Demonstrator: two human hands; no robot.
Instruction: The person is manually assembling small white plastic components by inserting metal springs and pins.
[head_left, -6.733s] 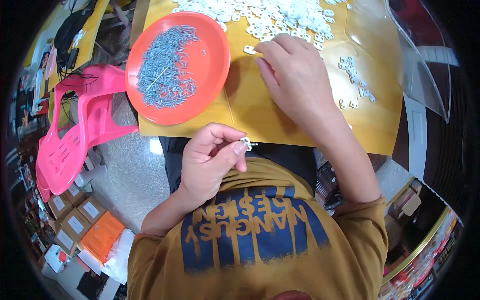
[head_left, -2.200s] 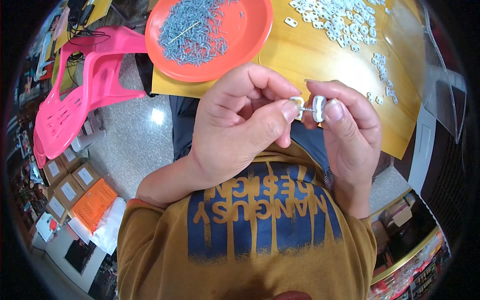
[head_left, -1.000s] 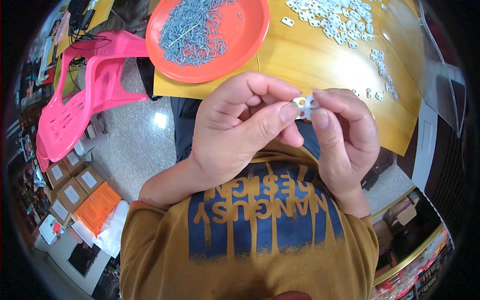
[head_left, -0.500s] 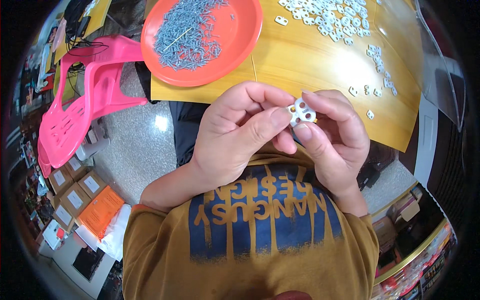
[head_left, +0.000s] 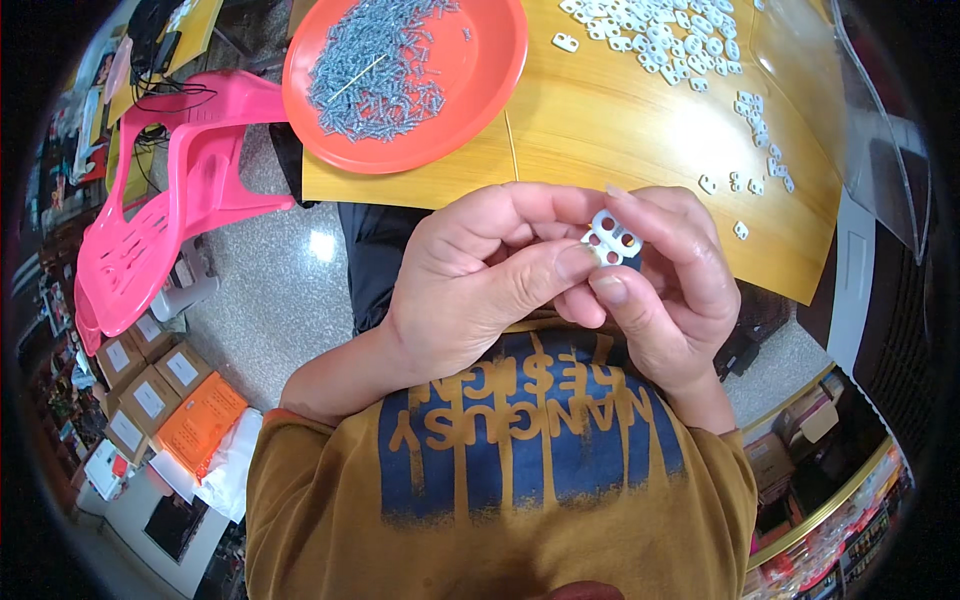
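Observation:
Small white plastic pieces with round holes [head_left: 612,236] are pinched between my two hands, above my lap just off the table's near edge. They look like two pieces set against each other, though fingers cover part of them. My left hand [head_left: 490,270] grips the left side with thumb and forefinger. The right side sits between the thumb and forefinger of my right hand [head_left: 675,275]. Beyond the hands, a red plate [head_left: 480,100] carries a heap of small grey screws [head_left: 365,85] and a thin pale stick [head_left: 357,79]. Loose white holed pieces [head_left: 690,40] lie scattered at the far right.
The yellow wooden table [head_left: 610,130] ends just past my hands. A clear plastic sheet [head_left: 885,130] hangs at its right side. On the left stands a pink plastic chair [head_left: 180,190], with cardboard boxes [head_left: 150,395] and an orange packet [head_left: 203,420] below it.
The white pieces have turned slightly in my fingers and shifted a little nearer to me. Both hands keep their pinch; the left has dipped slightly. The plate and the loose pieces stay put.

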